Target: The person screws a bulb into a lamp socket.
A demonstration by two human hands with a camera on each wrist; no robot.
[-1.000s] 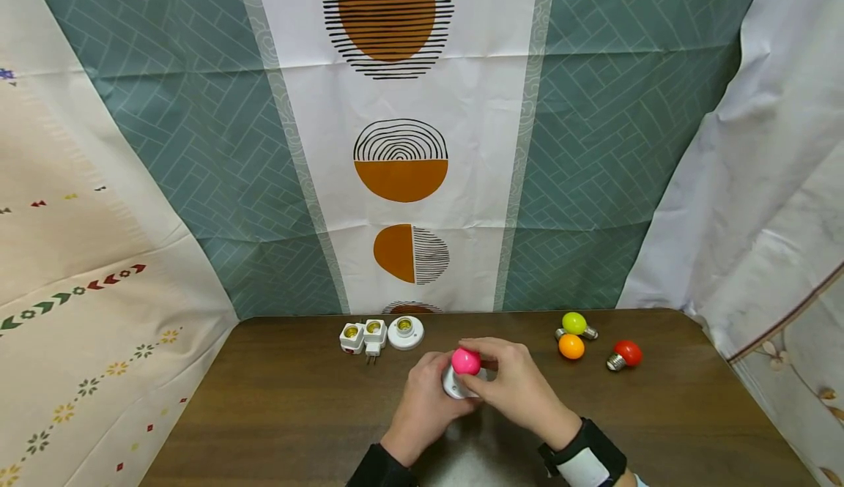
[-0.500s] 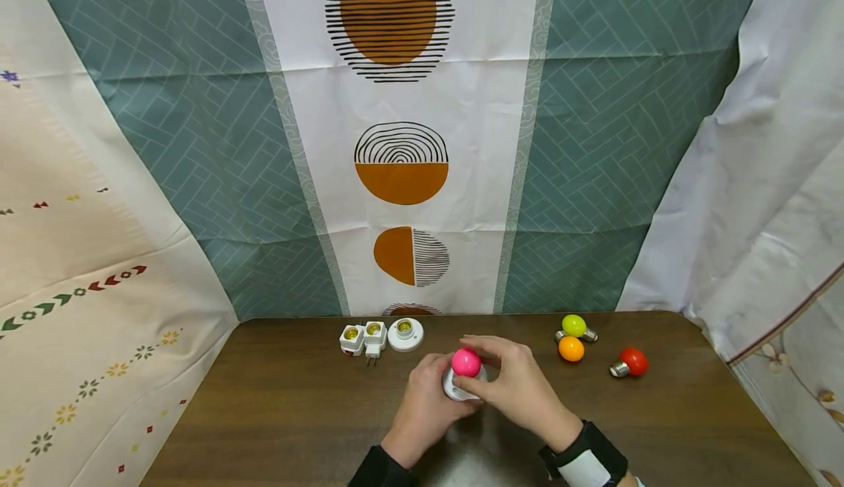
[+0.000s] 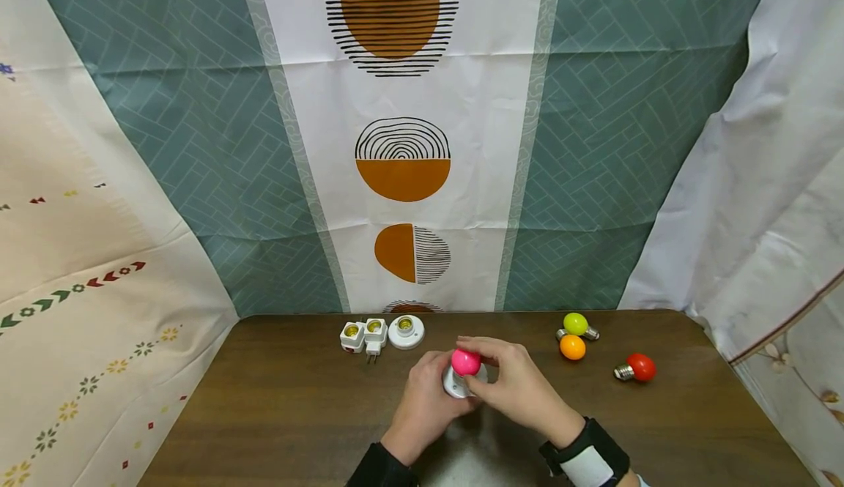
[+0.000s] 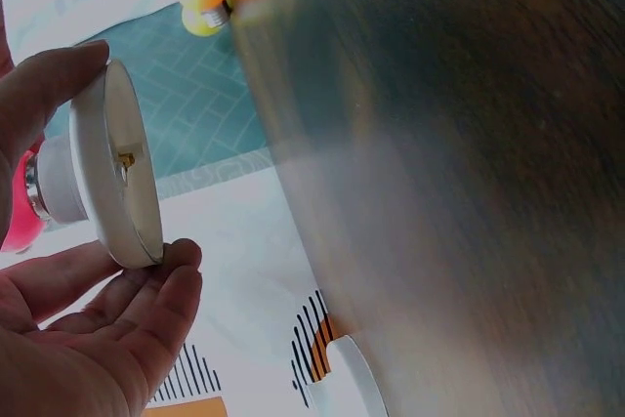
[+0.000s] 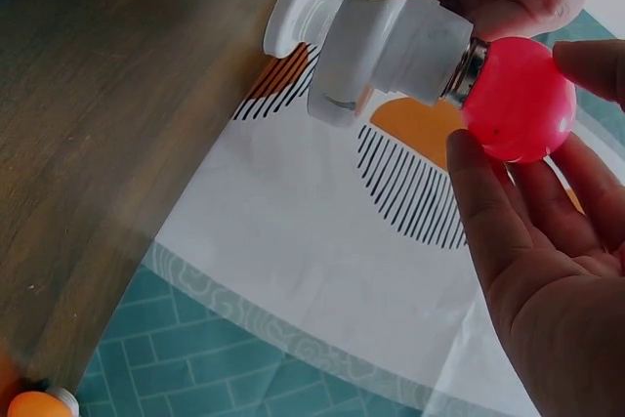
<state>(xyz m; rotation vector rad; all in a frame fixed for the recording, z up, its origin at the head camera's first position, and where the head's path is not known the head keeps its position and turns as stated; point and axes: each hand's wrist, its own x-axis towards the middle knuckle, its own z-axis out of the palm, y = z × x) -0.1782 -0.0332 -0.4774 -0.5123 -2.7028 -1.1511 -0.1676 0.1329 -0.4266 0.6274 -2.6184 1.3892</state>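
Observation:
My left hand point(image 3: 425, 406) holds a white round-based lamp socket point(image 5: 420, 51) by the rim of its base, above the table. In the left wrist view the hollow underside of the socket point(image 4: 125, 168) faces the camera, with a small brass piece inside. A pink round light bulb point(image 5: 522, 100) sits in the socket's mouth, part of its metal screw cap still showing. My right hand point(image 3: 517, 384) holds this bulb between thumb and fingertips.
On the brown table point(image 3: 297, 414), two square white sockets point(image 3: 352, 337) point(image 3: 375, 333) and a round one point(image 3: 406, 332) stand at the back. To the right lie a yellow-green bulb point(image 3: 575, 323), an orange bulb point(image 3: 572, 348) and a red bulb point(image 3: 642, 367). Patterned cloth hangs behind.
The red bulb has rolled a little to the right and turned. My right thumb and fingers have shifted slightly around the pink bulb, while my left hand stays in place.

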